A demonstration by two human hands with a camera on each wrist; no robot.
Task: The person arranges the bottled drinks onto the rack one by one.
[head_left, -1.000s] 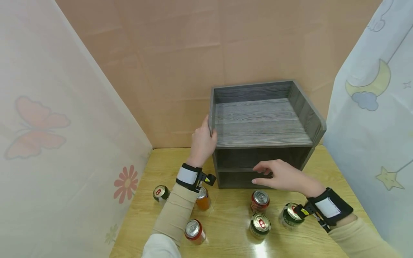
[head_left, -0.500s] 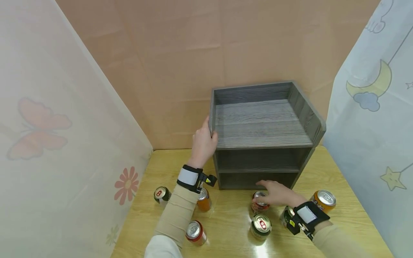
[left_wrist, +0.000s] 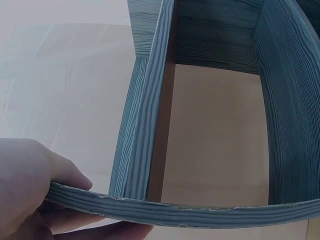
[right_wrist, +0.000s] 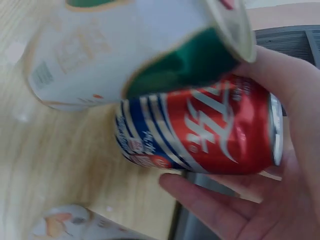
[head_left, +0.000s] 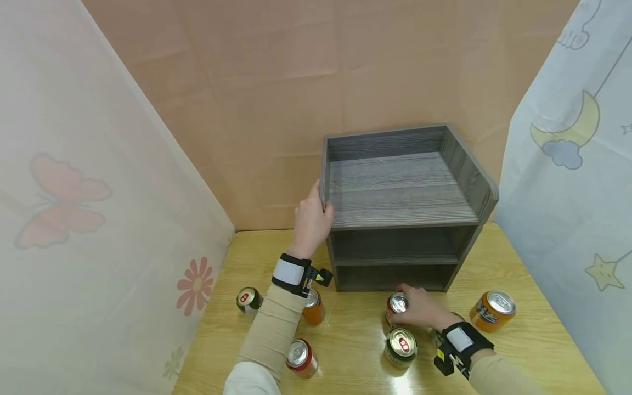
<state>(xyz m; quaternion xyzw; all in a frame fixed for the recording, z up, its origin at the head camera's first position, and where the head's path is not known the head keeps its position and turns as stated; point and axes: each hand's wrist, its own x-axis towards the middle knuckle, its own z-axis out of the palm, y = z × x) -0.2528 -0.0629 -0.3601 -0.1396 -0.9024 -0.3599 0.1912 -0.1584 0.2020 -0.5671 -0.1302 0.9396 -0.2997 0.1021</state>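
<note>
My left hand (head_left: pixel 311 222) grips the left side panel of a grey wooden shelf unit (head_left: pixel 400 164). In the left wrist view, the thumb lies on one face of the panel edge (left_wrist: pixel 200 215) and the fingers on the other. My right hand (head_left: pixel 425 308) is around a red soda can (head_left: pixel 398 303) standing just before the lowest compartment. Seen from the right wrist, the thumb passes along one side of that red can (right_wrist: pixel 225 130) and the fingers along the other. A green-and-white can (head_left: pixel 401 344) stands close in front of it.
An orange can (head_left: pixel 486 314) stands at the right. Behind my right wrist another can is mostly hidden. Around my left forearm stand a green can (head_left: pixel 248 299), an orange can (head_left: pixel 313 311) and a red can (head_left: pixel 302 357). Printed cloths flank the wooden table (head_left: pixel 355 378).
My right hand has come down from before the shelf's compartments to the red soda can and closed around it. The orange can at the right has come into sight. My left hand stays on the panel.
</note>
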